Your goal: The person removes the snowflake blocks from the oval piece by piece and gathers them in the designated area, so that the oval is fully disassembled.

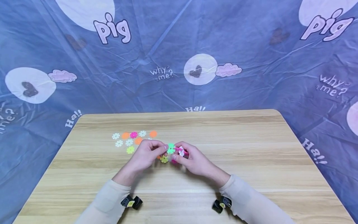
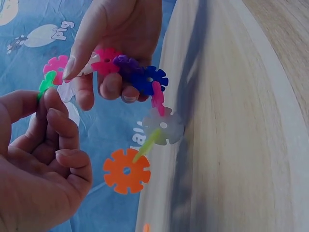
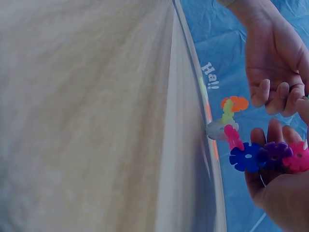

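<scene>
Chain (image 2: 126, 66) of slotted flower discs is lying across your R hand (image 1: 195, 158), held above the table (image 1: 251, 174) nr the middle; R fingers are cupping it from below, thumb pressing nr the pink/white end, so R grip = grasping. Your L hand (image 1: 149, 152) is pinching the green disc (image 1: 171, 148) btwn thumb & fingertips, right beside that end; can't tell if it's slotted in or only touching. You're prob. working on this joint, so you're wanting slot facing slot, discs crossed approx. at right angles, then a straight push, no twist. Pinching the green disc by its far edge is prob. best, since that's leaving the mating slot uncovered. R thumb should be bracing the end pc close to the joint, so the push isn't bending the links behind it. Watch the other end: past the blue disc (image 3: 240, 157), the clear disc (image 2: 154, 128), yellow disc (image 2: 146, 146) & orange disc (image 2: 116, 169) are hanging free w/ no fingers under them, so a jerk could be loosening them. Spare discs, e.g. the magenta disc (image 1: 134, 135), are lying flat on the table, off to your L.
</scene>
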A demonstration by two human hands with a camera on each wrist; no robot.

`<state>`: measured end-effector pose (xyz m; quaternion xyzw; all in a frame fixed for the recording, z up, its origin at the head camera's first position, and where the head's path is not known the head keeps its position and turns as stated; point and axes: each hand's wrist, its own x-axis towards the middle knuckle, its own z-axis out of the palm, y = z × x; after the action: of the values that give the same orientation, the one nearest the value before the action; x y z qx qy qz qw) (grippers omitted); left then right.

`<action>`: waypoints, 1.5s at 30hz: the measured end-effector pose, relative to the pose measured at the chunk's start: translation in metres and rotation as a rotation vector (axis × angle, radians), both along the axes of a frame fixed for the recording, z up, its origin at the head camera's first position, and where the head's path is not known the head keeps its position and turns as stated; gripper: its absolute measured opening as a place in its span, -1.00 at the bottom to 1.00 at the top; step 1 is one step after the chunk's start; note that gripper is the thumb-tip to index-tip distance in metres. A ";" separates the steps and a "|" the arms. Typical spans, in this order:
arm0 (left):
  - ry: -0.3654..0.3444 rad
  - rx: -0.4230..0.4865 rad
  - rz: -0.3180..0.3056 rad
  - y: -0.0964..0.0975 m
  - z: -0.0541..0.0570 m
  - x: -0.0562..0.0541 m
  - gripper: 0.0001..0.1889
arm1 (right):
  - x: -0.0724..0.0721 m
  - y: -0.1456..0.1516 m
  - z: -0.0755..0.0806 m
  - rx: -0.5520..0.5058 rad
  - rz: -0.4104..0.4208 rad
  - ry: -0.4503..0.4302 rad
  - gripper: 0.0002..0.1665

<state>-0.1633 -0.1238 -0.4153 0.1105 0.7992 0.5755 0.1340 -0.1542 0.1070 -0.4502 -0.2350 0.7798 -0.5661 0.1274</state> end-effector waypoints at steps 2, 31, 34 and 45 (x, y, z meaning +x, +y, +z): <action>0.007 0.000 0.002 0.000 -0.001 0.000 -0.76 | 0.000 -0.001 0.001 -0.003 0.003 0.004 -0.65; -0.037 0.033 0.089 0.011 0.004 0.007 -0.79 | 0.004 -0.004 0.008 -0.053 -0.038 -0.035 -0.68; -0.062 0.065 0.085 0.012 0.002 0.006 -0.77 | 0.004 -0.004 0.009 -0.026 -0.059 0.000 -0.68; -0.051 0.024 0.101 0.016 0.003 0.009 -0.77 | 0.003 -0.007 0.005 -0.050 -0.088 0.035 -0.61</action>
<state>-0.1545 -0.1080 -0.4127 0.0570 0.7929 0.5939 0.1239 -0.1513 0.1003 -0.4451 -0.2133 0.7770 -0.5864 0.0829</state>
